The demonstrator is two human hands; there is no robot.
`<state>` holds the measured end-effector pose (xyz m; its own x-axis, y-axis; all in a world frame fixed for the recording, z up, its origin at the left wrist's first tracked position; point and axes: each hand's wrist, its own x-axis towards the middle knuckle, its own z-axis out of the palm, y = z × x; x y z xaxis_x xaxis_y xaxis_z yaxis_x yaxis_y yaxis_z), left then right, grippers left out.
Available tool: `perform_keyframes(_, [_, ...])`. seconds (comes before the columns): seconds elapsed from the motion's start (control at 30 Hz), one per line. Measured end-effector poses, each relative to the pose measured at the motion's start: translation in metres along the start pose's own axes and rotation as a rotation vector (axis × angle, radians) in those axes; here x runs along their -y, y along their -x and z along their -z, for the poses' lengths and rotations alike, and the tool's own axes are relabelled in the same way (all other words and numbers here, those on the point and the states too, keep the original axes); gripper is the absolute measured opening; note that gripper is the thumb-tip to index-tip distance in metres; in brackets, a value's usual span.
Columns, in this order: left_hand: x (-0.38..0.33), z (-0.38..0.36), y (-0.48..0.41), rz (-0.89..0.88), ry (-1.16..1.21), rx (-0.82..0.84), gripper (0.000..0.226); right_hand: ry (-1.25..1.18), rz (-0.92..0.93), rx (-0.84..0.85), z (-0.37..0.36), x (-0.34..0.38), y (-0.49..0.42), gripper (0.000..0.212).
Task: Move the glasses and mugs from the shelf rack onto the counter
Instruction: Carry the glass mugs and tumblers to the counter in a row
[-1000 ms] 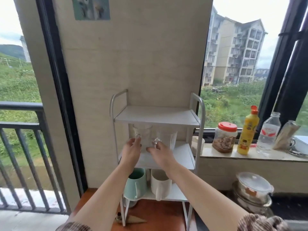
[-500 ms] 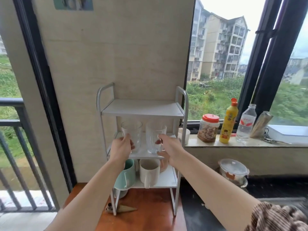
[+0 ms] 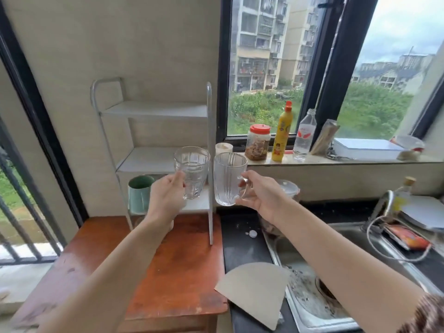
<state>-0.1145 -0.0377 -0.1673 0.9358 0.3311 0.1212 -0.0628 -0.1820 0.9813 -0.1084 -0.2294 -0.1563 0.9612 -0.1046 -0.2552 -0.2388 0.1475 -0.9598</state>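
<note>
Home kitchen — steel sink point(image 3: 310, 306); sill condiment bottles point(image 3: 281, 135); mug rack point(image 3: 153, 152)

Clear ribbed glass tumbler point(image 3: 192, 174), glass mug point(image 3: 229, 180); matt white metal rack point(image 3: 153, 109); worn reddish wood table point(image 3: 177, 265).

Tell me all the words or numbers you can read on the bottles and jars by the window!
None can be read.
Yellow bottle: picture label, print too blurred.
Clear bottle: red and white label, words too small.
Red-lidded jar: no legible label.
Orange packet by the sink: too blurred.
</note>
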Motion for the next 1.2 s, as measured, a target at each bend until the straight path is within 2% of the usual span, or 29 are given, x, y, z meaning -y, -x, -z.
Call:
perform_keyframes(0.23, [0.016,-0.106,0.132,0.018,-0.085,0.2,0.03,-0.037,-0.035,-0.197,0.159,-0.049,0.087,0.022])
perform_keyframes(0.4, [0.022,-0.194,0.247,0.25,0.013,0.374,0.032,-0.1,-0.067,-0.375,0.282,-0.089,0.172,0.017])
perform_keyframes(0.53, [0.026,-0.266,0.334,0.318,0.018,0.572,0.028,-0.169,-0.09,-0.591,0.377,-0.119,0.238,0.012])
perform_keyframes(0.7, [0.01,-0.35,0.43,0.316,0.006,0.843,0.026,-0.285,-0.086,-0.854,0.485,-0.142,0.314,0.016])
perform_keyframes(0.83, [-0.007,-0.413,0.499,0.309,-0.014,0.997,0.029,-0.321,-0.076,-1.025,0.557,-0.158,0.371,0.015])
perform_keyframes(1.2, [-0.031,-0.592,0.67,0.332,-0.106,1.365,0.027,-0.491,-0.086,-1.366,0.742,-0.194,0.476,0.015])
